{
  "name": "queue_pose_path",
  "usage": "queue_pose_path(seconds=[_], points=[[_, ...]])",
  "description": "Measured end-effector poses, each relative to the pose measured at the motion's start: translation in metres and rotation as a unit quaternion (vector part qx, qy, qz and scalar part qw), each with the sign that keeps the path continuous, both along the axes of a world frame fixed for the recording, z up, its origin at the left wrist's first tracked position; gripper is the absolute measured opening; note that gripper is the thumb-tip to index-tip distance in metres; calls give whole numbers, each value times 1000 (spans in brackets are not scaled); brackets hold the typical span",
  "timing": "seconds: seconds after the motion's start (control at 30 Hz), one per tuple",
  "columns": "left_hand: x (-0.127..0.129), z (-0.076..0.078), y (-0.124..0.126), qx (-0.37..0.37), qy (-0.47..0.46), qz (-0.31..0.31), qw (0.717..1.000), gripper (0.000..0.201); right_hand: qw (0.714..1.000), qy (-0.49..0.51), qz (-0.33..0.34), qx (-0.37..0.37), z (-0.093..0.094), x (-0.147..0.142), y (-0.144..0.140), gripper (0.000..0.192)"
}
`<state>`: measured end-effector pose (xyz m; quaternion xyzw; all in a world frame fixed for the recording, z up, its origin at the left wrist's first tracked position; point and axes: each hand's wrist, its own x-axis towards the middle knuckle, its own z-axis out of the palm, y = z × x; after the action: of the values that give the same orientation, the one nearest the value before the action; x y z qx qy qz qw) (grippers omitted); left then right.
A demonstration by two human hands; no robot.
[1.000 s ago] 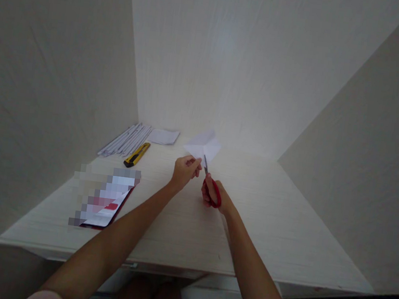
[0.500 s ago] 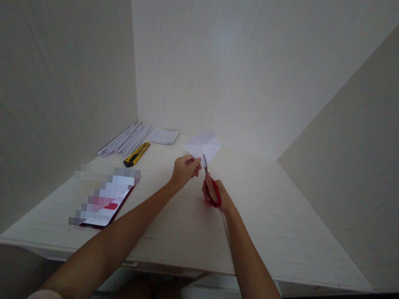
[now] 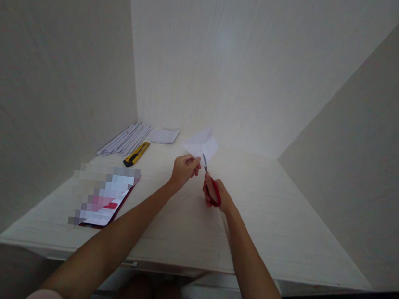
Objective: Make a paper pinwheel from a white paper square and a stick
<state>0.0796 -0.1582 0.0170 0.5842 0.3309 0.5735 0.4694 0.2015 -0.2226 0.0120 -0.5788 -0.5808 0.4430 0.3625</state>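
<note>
Slide: white paper (image 3: 201, 142) has shifted a touch toward 9 o'clock since the earlier frame; I see next to no change in the rest.
Walls (image 3: 210, 63): pale panels, rising at 9, 12 and 3 o'clock.
Counter (image 3: 285, 218): pale and flat, set between them.
Screened device (image 3: 104, 215): near 8 o'clock of the hands, dark red case, part of it blurred out.
Stack of folded papers (image 3: 124, 141): at 10 o'clock, fanned against the wall.
White paper: at 12 o'clock, creased, just beyond both hands. I'd judge it light, thin, quick to bend and easy to tear; best taken flat by its near edge, clear of the blades.
Left hand (image 3: 184, 171): grip pinching the paper's near edge, as far as I can make out, thumb against forefinger.
Right hand (image 3: 211, 187): grip closed round the red handles.
Scissors (image 3: 218, 198): blades aimed toward 11 o'clock, tip over the paper; how far they part, I cannot tell.
Flat paper packet (image 3: 163, 136): at 11 o'clock, just beside the stack.
Yellow cutter (image 3: 137, 154): between 9 and 10 o'clock, near the stack.
</note>
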Motion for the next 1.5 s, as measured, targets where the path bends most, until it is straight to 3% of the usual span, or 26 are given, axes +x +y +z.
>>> queue_pose_path(seconds=[0.73,0.93,1.13,1.3,1.5], points=[[3,3,1,-43,-28,18,999,27,999,-48,-22,-12,8,-1,0,58],[2,4,0,-53,-18,6,998,29,1000,-2,8,-4,3,0,1,53],[1,3,0,-61,-10,38,997,30,998,46,40,16,-7,4,3,48],[1,4,-1,-51,-3,36,998,31,991,108,78,4,-6,6,2,45],[0,3,-2,-28,-3,36,999,32,991,107,79,3,-5,6,1,45]])
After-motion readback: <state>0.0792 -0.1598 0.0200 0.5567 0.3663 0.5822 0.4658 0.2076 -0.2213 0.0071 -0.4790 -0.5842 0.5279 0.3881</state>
